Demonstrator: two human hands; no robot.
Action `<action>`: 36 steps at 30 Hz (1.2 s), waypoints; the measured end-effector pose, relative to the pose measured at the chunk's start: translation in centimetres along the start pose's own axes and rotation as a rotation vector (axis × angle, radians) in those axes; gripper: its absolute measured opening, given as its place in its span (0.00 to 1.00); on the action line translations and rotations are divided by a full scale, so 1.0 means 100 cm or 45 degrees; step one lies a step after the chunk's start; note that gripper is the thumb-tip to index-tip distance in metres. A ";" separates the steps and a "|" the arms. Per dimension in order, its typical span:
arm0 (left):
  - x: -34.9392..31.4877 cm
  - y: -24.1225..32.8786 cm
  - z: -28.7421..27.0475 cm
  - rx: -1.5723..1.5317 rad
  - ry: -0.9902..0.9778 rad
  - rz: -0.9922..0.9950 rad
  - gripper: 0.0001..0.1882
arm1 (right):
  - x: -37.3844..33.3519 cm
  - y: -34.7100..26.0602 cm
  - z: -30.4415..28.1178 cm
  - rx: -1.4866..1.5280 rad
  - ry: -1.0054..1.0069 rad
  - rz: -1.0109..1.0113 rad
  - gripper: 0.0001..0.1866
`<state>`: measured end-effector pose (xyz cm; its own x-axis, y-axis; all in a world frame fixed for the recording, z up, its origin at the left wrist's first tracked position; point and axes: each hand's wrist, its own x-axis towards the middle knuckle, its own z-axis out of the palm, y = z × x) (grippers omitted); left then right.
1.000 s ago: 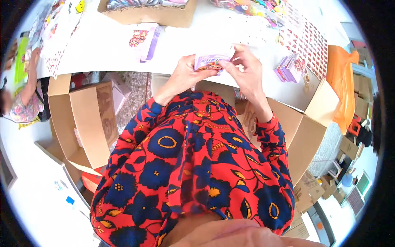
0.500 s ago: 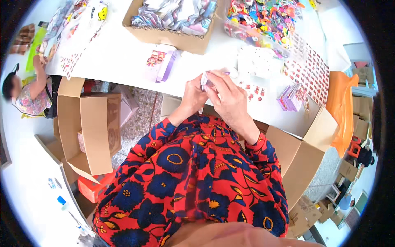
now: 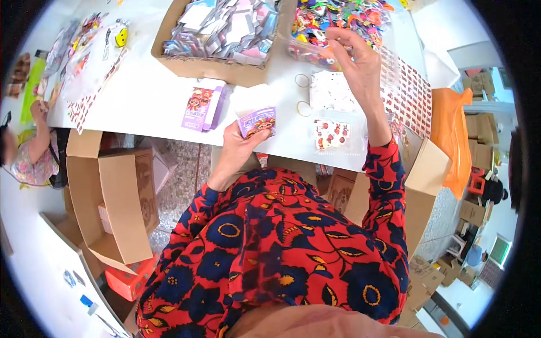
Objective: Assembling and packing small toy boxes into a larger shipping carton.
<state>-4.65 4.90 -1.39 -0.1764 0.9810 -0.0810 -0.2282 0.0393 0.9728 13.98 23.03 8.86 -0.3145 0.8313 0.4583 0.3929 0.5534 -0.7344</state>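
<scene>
My left hand (image 3: 239, 141) is closed on a small purple box (image 3: 259, 123) with a cartoon print, at the table's front edge; its thumb lies across the printed face and a white flap shows at the top. My right hand (image 3: 359, 67) is raised at the near side of a clear plastic bin (image 3: 307, 52) full of small colourful toys (image 3: 338, 17). Its thumb and bent fingers are apart, and nothing is plainly visible between them. Left of the held box, more purple boxes (image 3: 197, 107) of the same kind lie on the white table.
A cardboard box (image 3: 220, 70) full of small flat packets stands at the back. Near the right hand lie a spotted white stack (image 3: 329, 93), a clear bag of red stickers (image 3: 332, 135), two rubber bands (image 3: 303, 108) and sticker sheets (image 3: 411, 84). Open cartons (image 3: 121, 197) flank me; a person sits far left.
My hands have parted. The right has let go of the purple box and moved up and right to the toy bin; the left keeps the box, now turned printed face up. The view has shifted.
</scene>
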 end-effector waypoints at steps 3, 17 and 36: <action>0.001 0.001 0.002 -0.020 -0.071 -0.012 0.13 | 0.026 -0.016 0.025 -0.216 -0.264 -0.264 0.14; -0.008 0.006 -0.022 -0.006 0.040 0.026 0.16 | 0.102 0.050 0.142 -1.155 -0.874 -0.917 0.28; -0.002 0.012 -0.014 0.190 -0.068 0.155 0.18 | 0.039 -0.121 -0.014 -0.319 -0.554 -0.712 0.08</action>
<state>-6.25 4.44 -0.48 -0.1423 0.9887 0.0468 -0.0635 -0.0563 0.9964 9.24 19.69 20.27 -0.8175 0.3566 0.4523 0.2430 0.9255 -0.2905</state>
